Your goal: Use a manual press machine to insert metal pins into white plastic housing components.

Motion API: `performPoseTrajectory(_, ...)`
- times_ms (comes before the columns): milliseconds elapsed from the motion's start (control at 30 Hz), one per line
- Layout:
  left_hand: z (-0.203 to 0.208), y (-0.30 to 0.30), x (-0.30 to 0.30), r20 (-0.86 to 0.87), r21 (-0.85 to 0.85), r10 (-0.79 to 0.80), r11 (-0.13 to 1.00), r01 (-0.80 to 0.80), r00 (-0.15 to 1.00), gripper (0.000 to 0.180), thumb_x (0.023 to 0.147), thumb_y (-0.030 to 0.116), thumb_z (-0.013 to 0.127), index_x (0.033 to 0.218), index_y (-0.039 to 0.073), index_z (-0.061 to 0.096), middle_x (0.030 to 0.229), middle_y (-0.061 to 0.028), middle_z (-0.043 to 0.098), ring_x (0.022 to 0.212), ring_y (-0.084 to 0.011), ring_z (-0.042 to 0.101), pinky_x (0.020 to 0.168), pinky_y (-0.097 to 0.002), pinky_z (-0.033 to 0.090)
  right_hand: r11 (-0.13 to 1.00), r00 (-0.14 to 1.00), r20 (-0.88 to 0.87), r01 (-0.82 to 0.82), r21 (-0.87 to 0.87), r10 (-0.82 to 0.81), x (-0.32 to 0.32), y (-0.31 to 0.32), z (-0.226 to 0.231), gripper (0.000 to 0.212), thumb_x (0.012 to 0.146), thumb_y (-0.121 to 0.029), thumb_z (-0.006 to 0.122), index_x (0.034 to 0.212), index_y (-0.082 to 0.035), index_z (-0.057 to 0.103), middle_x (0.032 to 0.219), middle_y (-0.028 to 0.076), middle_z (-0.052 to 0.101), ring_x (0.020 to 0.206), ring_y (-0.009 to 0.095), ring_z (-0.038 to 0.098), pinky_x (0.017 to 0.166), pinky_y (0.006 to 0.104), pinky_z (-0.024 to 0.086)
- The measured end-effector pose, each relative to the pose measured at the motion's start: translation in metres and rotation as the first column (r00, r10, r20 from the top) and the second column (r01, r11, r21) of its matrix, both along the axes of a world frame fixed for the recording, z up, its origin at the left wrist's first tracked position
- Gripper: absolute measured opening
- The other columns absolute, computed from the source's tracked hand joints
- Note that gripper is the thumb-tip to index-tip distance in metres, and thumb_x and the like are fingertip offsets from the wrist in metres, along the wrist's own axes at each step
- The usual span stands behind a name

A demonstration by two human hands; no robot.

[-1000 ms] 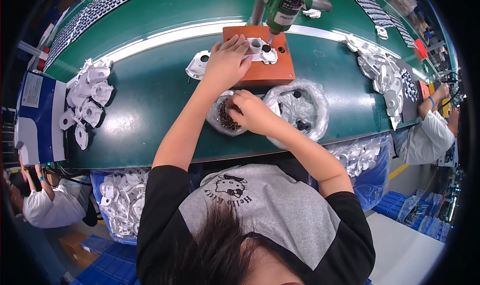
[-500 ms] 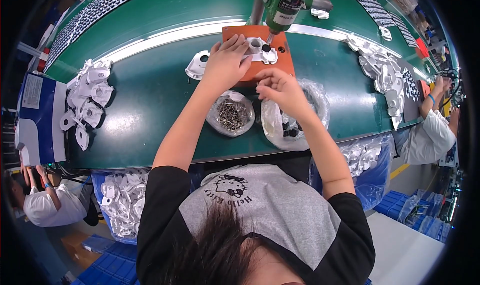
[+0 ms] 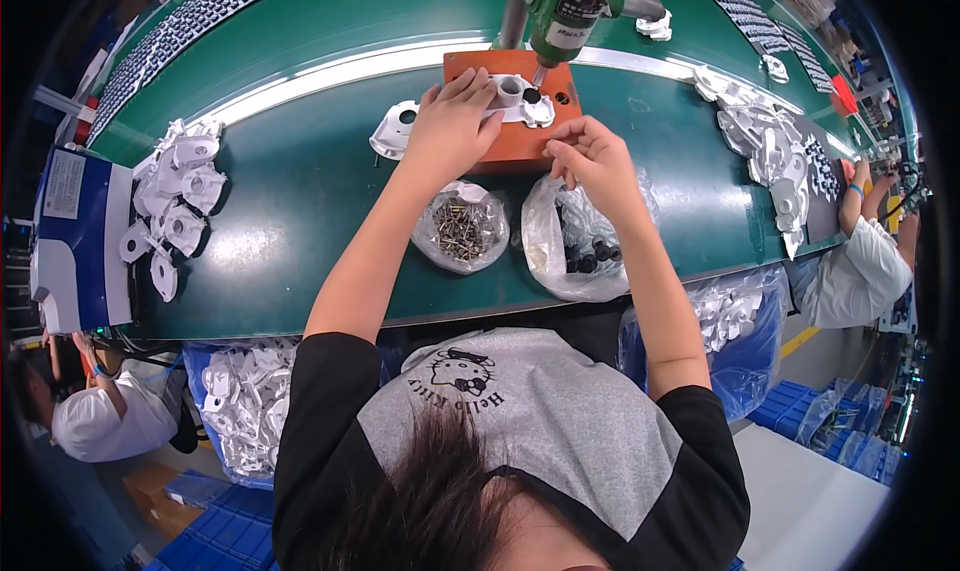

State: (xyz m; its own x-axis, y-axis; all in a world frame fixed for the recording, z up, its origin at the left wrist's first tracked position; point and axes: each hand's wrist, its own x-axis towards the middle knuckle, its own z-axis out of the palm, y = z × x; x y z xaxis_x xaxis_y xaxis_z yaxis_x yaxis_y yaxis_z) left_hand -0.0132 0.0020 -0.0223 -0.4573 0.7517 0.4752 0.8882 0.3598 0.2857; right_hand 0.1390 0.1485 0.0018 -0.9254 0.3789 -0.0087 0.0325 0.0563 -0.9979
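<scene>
My green work surface (image 3: 300,191) carries an orange fixture block (image 3: 515,141) at its far edge; a dish of screws (image 3: 462,229) and a clear bag of dark parts (image 3: 580,241) lie nearer me; white plastic parts (image 3: 175,196) are heaped at left and right.

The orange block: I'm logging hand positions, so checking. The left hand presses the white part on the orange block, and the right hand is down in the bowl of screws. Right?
Not quite. In the head view the right hand is raised at the edge of the orange block, above the clear bag, not in the bowl of screws. The left hand does press the white part on the block.
</scene>
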Motion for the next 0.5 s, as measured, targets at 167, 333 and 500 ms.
performPoseTrajectory(167,-0.001,-0.001,0.000,0.006,0.006,-0.002,1.000,0.002,1.000,0.040,0.085,0.025,0.054,0.118,0.001,0.055,0.128,-0.0142,0.051,0.121,-0.0269,0.045,0.100,-0.0405,0.034,1.000,1.000,0.010,0.009,0.000,-0.009,-0.001,-0.002,0.001,0.013,0.085,-0.005,0.059,0.094,0.002,0.053,0.080,0.007,0.061,0.060,0.007,0.056,0.045,0.0179,0.039)
performPoseTrajectory(333,-0.001,0.000,0.000,0.000,0.008,-0.003,1.000,0.003,1.000,0.040,0.085,0.025,0.054,0.118,0.002,0.054,0.128,-0.0141,0.051,0.121,-0.0274,0.045,0.099,-0.0403,0.034,1.000,0.999,0.031,0.018,0.018,-0.018,-0.005,0.002,0.002,0.014,0.084,-0.007,0.061,0.092,0.001,0.054,0.073,0.004,0.060,0.057,0.006,0.055,0.044,0.0182,0.038)
performPoseTrajectory(500,0.000,-0.001,0.000,-0.008,-0.001,0.004,1.000,-0.004,1.000,0.040,0.085,0.024,0.054,0.119,0.002,0.054,0.128,-0.0141,0.051,0.121,-0.0278,0.045,0.099,-0.0408,0.034,0.960,0.984,-0.122,0.156,0.234,-0.130,-0.028,0.017,0.013,0.016,0.081,-0.010,0.064,0.090,0.001,0.058,0.073,0.005,0.062,0.063,0.008,0.057,0.054,0.0219,0.045)
